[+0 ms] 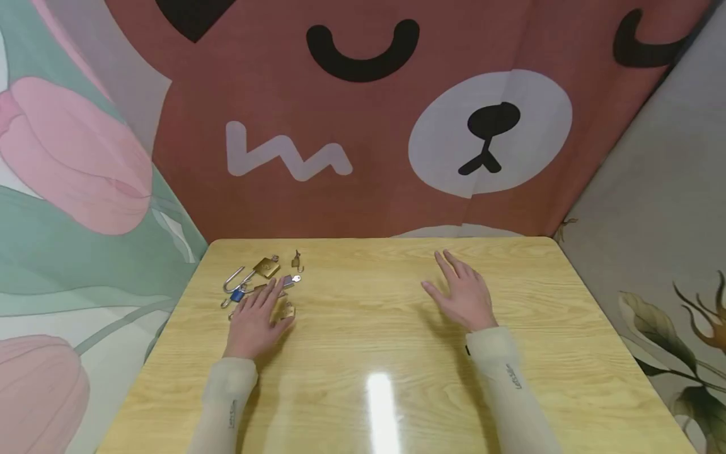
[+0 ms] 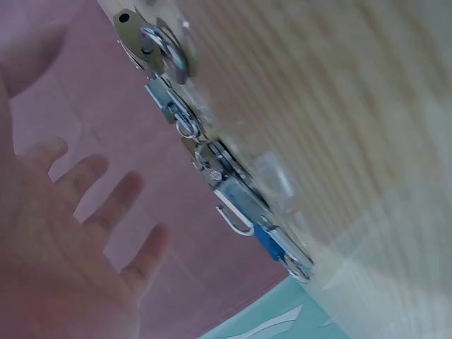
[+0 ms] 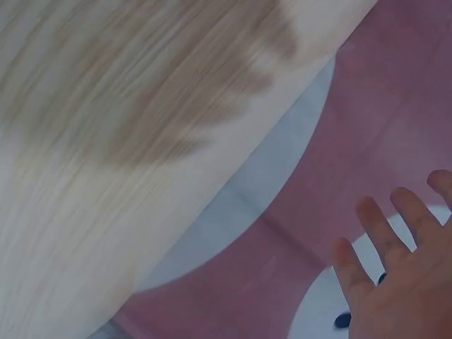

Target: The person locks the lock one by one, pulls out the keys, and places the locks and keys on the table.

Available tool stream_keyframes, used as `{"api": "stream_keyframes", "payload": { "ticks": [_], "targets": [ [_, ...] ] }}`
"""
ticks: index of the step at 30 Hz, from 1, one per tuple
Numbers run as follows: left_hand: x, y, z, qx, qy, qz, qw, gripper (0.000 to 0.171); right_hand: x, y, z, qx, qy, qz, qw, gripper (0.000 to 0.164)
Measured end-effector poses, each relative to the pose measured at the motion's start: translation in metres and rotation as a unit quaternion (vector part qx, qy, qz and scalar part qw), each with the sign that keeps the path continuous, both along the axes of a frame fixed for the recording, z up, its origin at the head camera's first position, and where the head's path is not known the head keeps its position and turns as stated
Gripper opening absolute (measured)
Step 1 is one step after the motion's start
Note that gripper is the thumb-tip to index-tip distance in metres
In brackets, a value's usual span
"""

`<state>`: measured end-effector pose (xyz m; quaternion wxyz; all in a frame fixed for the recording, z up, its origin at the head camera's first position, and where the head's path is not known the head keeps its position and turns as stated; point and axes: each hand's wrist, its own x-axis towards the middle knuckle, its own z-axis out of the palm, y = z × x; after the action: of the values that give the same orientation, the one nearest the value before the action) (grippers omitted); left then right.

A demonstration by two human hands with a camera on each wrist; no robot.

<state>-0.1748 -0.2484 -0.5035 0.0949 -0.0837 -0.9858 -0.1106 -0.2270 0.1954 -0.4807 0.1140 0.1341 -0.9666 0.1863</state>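
Note:
My left hand (image 1: 255,325) hovers over a cluster of padlocks at the left of the table, its fingers extended and holding nothing. Past the fingertips lies a large brass padlock (image 1: 266,267) with a long silver shackle. A small blue padlock (image 1: 237,294) is left of the fingers, and a small brass padlock (image 1: 296,261) lies farther back. A silver key-like piece (image 1: 296,279) shows beside the fingertips; another brass lock (image 1: 290,310) is partly hidden near the thumb. Other pieces are covered by the hand. My right hand (image 1: 465,296) is raised above the table, fingers spread, with nothing in it.
The wooden table (image 1: 363,302) has a bright light reflection near its front. Behind it hangs a reddish-brown cloth (image 1: 363,202) with a bear face. Patterned cloths, a floral one (image 1: 85,157) on the left and a grey one (image 1: 652,189) on the right, flank the table.

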Motion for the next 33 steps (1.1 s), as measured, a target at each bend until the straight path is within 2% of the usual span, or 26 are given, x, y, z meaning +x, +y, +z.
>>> {"api": "stream_keyframes", "payload": {
  "ticks": [3,6,13,17,22,27,33],
  "targets": [
    [0.000,-0.003,0.002,0.002,-0.029,0.013,0.9995,0.080,-0.005,-0.020,-0.001,0.004,-0.006,0.013,1.000,0.079],
    [-0.002,-0.006,0.003,0.000,-0.047,0.022,0.9986,0.070,-0.010,-0.046,-0.003,0.012,-0.009,0.036,0.999,0.078],
    [-0.011,0.002,-0.002,0.013,-0.042,0.004,0.9990,0.060,-0.016,-0.126,-0.013,0.052,-0.023,0.118,0.991,0.074],
    [-0.014,0.010,-0.007,0.014,-0.033,0.014,0.9993,0.056,-0.013,-0.176,-0.019,0.103,-0.032,0.174,0.979,0.072],
    [-0.015,0.020,-0.007,-0.001,-0.017,0.051,0.9986,0.057,-0.010,-0.227,-0.023,0.167,-0.014,0.249,0.954,0.067],
    [-0.015,0.030,-0.004,0.016,-0.018,0.058,0.9980,0.047,-0.008,-0.253,-0.027,0.207,0.014,0.283,0.936,0.063],
    [-0.011,0.032,-0.009,0.005,-0.016,0.039,0.9991,0.037,-0.007,-0.262,-0.034,0.210,0.016,0.295,0.932,0.064]
  ]
}}
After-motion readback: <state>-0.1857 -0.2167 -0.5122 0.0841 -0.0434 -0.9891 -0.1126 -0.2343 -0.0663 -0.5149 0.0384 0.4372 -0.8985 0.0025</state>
